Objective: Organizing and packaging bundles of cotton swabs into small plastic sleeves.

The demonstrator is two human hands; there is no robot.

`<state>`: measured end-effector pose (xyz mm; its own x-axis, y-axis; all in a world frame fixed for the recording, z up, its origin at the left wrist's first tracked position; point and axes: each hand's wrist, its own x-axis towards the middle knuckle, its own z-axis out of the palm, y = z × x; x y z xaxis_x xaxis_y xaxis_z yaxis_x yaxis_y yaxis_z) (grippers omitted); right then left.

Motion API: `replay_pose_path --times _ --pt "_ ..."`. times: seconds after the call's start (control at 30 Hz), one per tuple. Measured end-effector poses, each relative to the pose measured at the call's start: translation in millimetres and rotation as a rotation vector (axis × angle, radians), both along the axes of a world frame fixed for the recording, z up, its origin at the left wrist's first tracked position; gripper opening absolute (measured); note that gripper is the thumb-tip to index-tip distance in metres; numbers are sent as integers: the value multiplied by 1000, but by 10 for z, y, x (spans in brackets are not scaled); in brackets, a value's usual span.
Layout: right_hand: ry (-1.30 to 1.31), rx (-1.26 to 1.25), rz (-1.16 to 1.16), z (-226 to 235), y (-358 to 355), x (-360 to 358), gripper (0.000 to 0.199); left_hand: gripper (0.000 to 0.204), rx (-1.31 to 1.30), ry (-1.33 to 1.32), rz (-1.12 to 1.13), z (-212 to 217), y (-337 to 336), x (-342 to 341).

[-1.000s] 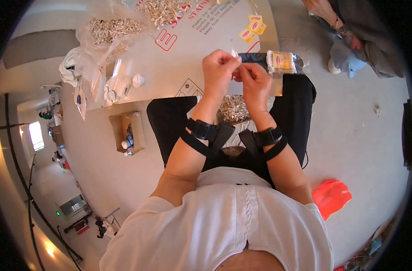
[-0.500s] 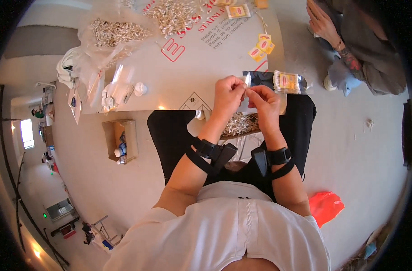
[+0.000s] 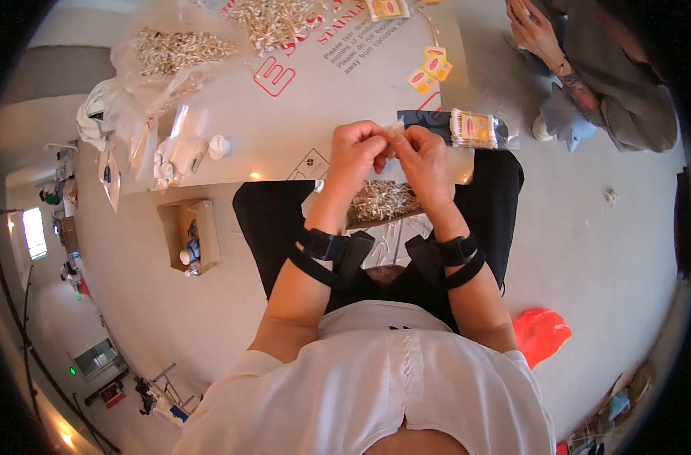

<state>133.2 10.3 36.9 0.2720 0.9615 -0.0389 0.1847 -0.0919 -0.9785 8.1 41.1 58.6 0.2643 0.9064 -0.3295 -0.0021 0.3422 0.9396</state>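
Observation:
My left hand [image 3: 358, 152] and my right hand [image 3: 425, 158] meet in front of me, fingertips pinched together on a small clear plastic bag [image 3: 394, 136]. Below them, on my lap, lies a heap of cotton swabs [image 3: 383, 201]. A filled packet of swabs [image 3: 474, 129] with a red and yellow label rests just right of my right hand on the grey sheet [image 3: 285, 129]. What is inside the bag I hold is hidden by my fingers.
Heaps of swabs [image 3: 273, 19] and clear bags [image 3: 175, 57] lie on the far sheet, with yellow labels [image 3: 430, 68]. A small cardboard box [image 3: 190, 235] sits at my left. Another person [image 3: 588, 68] sits at upper right. An orange bag [image 3: 539, 334] lies at lower right.
The view has shifted, so the hands sit lower in the picture. Both hands stay together on the small bag, fingers working at its top.

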Motion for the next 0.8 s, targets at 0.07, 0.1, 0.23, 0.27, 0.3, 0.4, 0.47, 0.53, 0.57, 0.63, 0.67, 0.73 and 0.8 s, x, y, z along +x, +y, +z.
replay_pose_path --times 0.07,0.1,0.23,0.27,0.3,0.4,0.47,0.53,0.57,0.63,0.67,0.73,0.8 --pt "51 16 -2 -8 -29 -52 28 7 -60 -21 -3 14 -19 -49" --pt "70 13 3 2 -39 -76 28 7 -68 -25 -11 5 -36 -75" --pt "200 -54 39 -6 -71 -112 27 4 -104 -143 63 -55 -79 -117" --pt "226 -45 37 12 -75 -123 27 3 -89 -154 79 -57 -76 -113" --pt "252 -35 34 21 -78 -134 26 5 -74 -164 96 -55 -75 -116" --pt "280 -64 18 8 -79 -174 27 5 -61 -157 57 -35 -66 -159" --pt "311 -73 6 8 -78 -195 27 4 -47 -132 35 -45 -63 -167" --pt "348 -66 -22 -16 -70 -201 29 7 -56 -174 51 -67 -65 -163" --pt "348 -68 -23 -13 -73 -199 29 7 -59 -174 50 -74 -69 -162" --pt "332 -75 -27 3 -76 -193 30 10 -39 -183 60 -86 -79 -163" --pt "332 -76 -30 6 -76 -186 30 10 -40 -182 58 -94 -80 -160" --pt "331 -51 -33 15 -72 -179 30 10 -26 -212 54 -112 -80 -159" --pt "334 -41 -47 62 -68 -180 29 11 -16 -196 52 -100 -82 -149"
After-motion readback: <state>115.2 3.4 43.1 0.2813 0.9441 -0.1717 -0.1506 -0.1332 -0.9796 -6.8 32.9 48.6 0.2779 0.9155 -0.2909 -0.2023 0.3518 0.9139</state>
